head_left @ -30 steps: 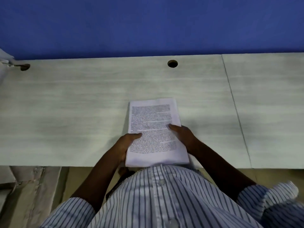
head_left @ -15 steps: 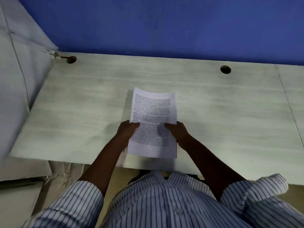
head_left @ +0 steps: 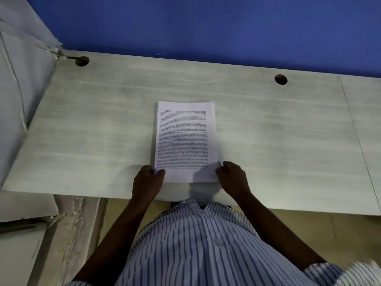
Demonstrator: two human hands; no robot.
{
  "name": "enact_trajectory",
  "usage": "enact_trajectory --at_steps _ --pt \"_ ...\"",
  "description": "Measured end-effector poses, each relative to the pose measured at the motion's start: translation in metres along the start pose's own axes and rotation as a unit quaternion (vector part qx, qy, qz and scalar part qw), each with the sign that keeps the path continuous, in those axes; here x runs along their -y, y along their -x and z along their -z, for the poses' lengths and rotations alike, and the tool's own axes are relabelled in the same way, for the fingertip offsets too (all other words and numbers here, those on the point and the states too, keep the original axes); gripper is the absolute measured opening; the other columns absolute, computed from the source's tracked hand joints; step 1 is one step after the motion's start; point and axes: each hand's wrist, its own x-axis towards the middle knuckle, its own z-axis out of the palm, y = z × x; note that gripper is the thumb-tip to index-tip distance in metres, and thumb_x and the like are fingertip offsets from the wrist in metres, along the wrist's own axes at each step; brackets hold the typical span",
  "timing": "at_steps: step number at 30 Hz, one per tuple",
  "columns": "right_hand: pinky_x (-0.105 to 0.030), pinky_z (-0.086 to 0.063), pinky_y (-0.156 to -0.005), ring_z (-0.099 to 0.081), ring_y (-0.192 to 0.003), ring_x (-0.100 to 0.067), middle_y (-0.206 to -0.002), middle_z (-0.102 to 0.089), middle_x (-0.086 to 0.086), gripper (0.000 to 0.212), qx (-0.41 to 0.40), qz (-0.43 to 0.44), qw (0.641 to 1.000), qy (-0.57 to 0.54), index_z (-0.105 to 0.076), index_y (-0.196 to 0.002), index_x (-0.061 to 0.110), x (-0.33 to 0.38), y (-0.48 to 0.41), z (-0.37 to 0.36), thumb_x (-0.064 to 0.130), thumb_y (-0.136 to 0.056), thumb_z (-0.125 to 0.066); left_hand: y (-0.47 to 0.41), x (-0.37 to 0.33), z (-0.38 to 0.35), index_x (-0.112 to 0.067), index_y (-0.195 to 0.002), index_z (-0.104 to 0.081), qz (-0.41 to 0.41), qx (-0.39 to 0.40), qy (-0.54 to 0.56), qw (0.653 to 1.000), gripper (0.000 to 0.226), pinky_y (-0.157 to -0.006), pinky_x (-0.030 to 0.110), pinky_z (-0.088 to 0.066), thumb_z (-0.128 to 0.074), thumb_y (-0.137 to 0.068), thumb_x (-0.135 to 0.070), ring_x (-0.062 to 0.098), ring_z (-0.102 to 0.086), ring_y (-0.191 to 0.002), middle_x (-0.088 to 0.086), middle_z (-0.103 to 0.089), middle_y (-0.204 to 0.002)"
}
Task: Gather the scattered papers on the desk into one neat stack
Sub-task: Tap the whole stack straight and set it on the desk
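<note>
Print on the papers [head_left: 185, 141] is too blurred to read. The left hand [head_left: 147, 182] covers their lower-left corner; whether the right hand [head_left: 233, 178] grips them is unclear. The tabletop [head_left: 288, 141] is cut off at the right edge.

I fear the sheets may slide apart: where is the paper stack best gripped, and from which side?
Probably both near corners, from the desk front: the paper stack lies flat, its short edge nearest the person. The left hand pinches one corner.
</note>
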Motion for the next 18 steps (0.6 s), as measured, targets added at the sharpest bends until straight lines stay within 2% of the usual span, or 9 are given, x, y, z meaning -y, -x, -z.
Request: enact_trajectory --at_steps 3,5,7,9,11,13,15,18 --pt "-0.019 -0.032 -0.070 -0.062 -0.104 -0.026 -0.113 -0.069 -0.008 0.025 0.024 0.025 0.999 0.002 -0.064 -0.109 0.008 0.001 0.008 -0.011 0.027 -0.096 -0.057 0.004 -0.006 -0.002 -0.008 -0.112 -0.064 0.006 -0.015 0.019 1.000 0.033 -0.078 0.028 -0.040 -0.061 -0.093 -0.034 0.021 -0.056 -0.093 0.000 -0.060 -0.101" --pt "-0.019 -0.033 -0.072 -0.062 -0.104 -0.027 -0.112 -0.069 -0.008 0.028 0.024 0.026 0.999 0.003 -0.065 -0.112 0.007 0.004 0.007 -0.011 0.029 -0.095 -0.058 0.002 -0.010 -0.002 -0.006 -0.117 -0.065 0.009 -0.016 0.019 1.000 0.039 -0.082 0.028 -0.042 -0.061 -0.092 -0.036 0.024 -0.058 -0.098 0.003 -0.064 -0.108" --pt "-0.023 -0.030 -0.066 -0.061 -0.091 -0.028 -0.089 -0.067 -0.003 0.019 0.015 0.007 1.000 0.001 -0.063 -0.087 0.009 0.004 0.004 -0.006 0.026 -0.095 -0.058 -0.001 -0.009 0.000 -0.007 -0.112 -0.068 0.016 -0.014 0.018 1.000 0.041 -0.078 0.030 -0.045 -0.061 -0.090 -0.040 0.024 -0.061 -0.095 0.007 -0.069 -0.110" --pt "-0.027 -0.026 -0.059 -0.054 -0.077 -0.023 -0.066 -0.054 0.007 0.030 -0.009 -0.015 1.000 -0.011 -0.049 -0.065 0.017 0.004 0.003 -0.002 0.022 -0.093 -0.059 -0.001 -0.006 0.003 -0.008 -0.100 -0.071 0.016 -0.015 0.016 1.000 0.037 -0.073 0.030 -0.046 -0.060 -0.088 -0.041 0.025 -0.064 -0.090 0.008 -0.070 -0.099" --pt "-0.028 -0.029 -0.056 -0.052 -0.074 -0.022 -0.068 -0.056 0.006 0.027 -0.009 -0.008 1.000 -0.001 -0.051 -0.066 0.017 0.005 0.006 -0.003 0.022 -0.092 -0.059 0.001 -0.005 0.003 -0.007 -0.087 -0.070 0.004 -0.020 0.010 1.000 0.034 -0.068 0.030 -0.045 -0.058 -0.089 -0.038 0.025 -0.064 -0.083 0.007 -0.069 -0.087" --pt "-0.025 -0.036 -0.063 -0.060 -0.082 -0.025 -0.086 -0.067 -0.002 0.017 -0.002 0.004 1.000 0.005 -0.065 -0.084 0.010 0.005 0.009 -0.007 0.025 -0.092 -0.060 0.004 -0.007 0.002 -0.004 -0.077 -0.068 -0.006 -0.022 -0.004 1.000 0.035 -0.063 0.028 -0.041 -0.057 -0.090 -0.035 0.024 -0.062 -0.075 0.006 -0.066 -0.077" --pt "-0.026 -0.041 -0.069 -0.065 -0.092 -0.026 -0.096 -0.071 -0.006 0.021 -0.005 0.001 1.000 -0.003 -0.070 -0.097 0.008 0.004 0.007 -0.009 0.027 -0.092 -0.060 0.005 -0.008 0.004 -0.002 -0.071 -0.067 -0.006 -0.021 -0.002 1.000 0.038 -0.058 0.027 -0.040 -0.058 -0.091 -0.033 0.022 -0.061 -0.069 0.006 -0.065 -0.070" --pt "-0.027 -0.038 -0.059 -0.062 -0.081 -0.026 -0.076 -0.066 -0.001 0.020 -0.008 -0.012 1.000 -0.013 -0.064 -0.079 0.009 0.003 0.007 -0.004 0.024 -0.092 -0.061 0.002 -0.007 0.010 -0.003 -0.062 -0.060 0.000 -0.020 0.010 1.000 0.042 -0.055 0.026 -0.037 -0.059 -0.091 -0.033 0.021 -0.056 -0.062 0.007 -0.060 -0.063"
